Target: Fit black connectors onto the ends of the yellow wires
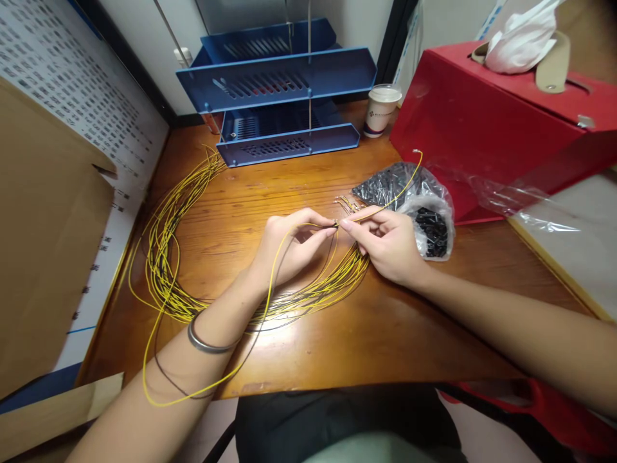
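Over the middle of the table, my left hand (294, 244) pinches a thin wire, whose yellow strand (274, 270) loops down across my left forearm beside a dark one. My right hand (385, 238) pinches at almost the same spot, fingertips nearly touching the left ones. A small dark piece shows between the fingertips, too small to name. From the right hand a yellow wire end (409, 177) with a small metal tip sticks up. Under my hands lies a big curved bundle of yellow and dark wires (166, 270), with metal-tipped ends (344, 204) behind my right hand.
Right of my hands lies a clear plastic bag (446, 199) of small black parts. Behind stand a blue two-level tray rack (284, 77), a paper cup (380, 112) and a red box (457, 122) with tissues. A cardboard sheet (48, 238) stands at left.
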{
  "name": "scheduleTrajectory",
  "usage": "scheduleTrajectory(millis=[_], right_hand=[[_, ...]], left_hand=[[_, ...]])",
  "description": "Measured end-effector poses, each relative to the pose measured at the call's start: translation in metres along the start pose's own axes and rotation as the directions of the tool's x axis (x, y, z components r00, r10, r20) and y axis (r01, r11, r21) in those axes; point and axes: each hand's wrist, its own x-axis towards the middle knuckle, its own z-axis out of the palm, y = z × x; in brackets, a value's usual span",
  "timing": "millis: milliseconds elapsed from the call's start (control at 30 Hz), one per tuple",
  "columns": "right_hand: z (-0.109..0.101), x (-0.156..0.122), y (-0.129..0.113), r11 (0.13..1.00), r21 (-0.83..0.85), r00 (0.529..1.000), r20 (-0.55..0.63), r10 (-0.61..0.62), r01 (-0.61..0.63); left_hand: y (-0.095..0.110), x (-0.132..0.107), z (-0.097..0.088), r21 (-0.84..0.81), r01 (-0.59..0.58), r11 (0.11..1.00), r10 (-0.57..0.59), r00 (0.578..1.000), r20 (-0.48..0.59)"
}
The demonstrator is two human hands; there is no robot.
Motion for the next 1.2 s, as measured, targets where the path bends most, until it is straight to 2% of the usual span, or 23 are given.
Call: scheduleTrajectory(millis=[100, 267, 500, 700, 933, 1100, 1200], right_hand=[[-0.0003, -0.0003, -0.0001, 1.0, -0.013, 1.0, 0.019, 0.002, -0.002], [-0.0008, -0.0004, -0.0016, 0.999, -0.035, 0.999, -0.053, -0.012, 0.01], [0.0002, -0.0009, -0.0012, 0.998, -0.068, 1.0, 0.001, -0.014, 0.014], [0.0001, -0.0013, -0.0013, 0.999, -0.033, 0.996, -0.083, -0.017, 0.014], [-0.0002, 0.0002, -0.0011, 0.997, -0.07, 1.0, -0.016, -0.016, 0.015], [-0.0003, -0.0006, -0.0016, 0.999, -0.037, 0.999, -0.048, 0.003, -0.005], [0.0, -0.0003, -0.0004, 1.0, -0.025, 0.999, -0.049, 0.014, -0.015]], left_hand=[[-0.0005, -0.0005, 0.0002, 0.007, -0.013, 1.0, 0.013, 1.0, 0.001], [0.0004, -0.0001, 0.0001, 0.008, 0.029, 1.0, -0.029, 0.999, -0.025], [-0.0027, -0.0016, 0.0005, 0.001, 0.005, 1.0, -0.005, 1.0, 0.01], [-0.0037, -0.0001, 0.0004, 0.013, 0.049, 0.999, -0.048, 0.998, -0.036], [-0.0027, 0.0001, -0.001, 0.027, -0.025, 0.999, 0.024, 1.0, 0.013], [-0.0043, 0.0007, 0.0001, -0.019, 0.03, 0.999, -0.03, 0.999, -0.027], [-0.0052, 0.0011, -0.0004, -0.022, 0.022, 1.0, -0.022, 0.999, -0.029]])
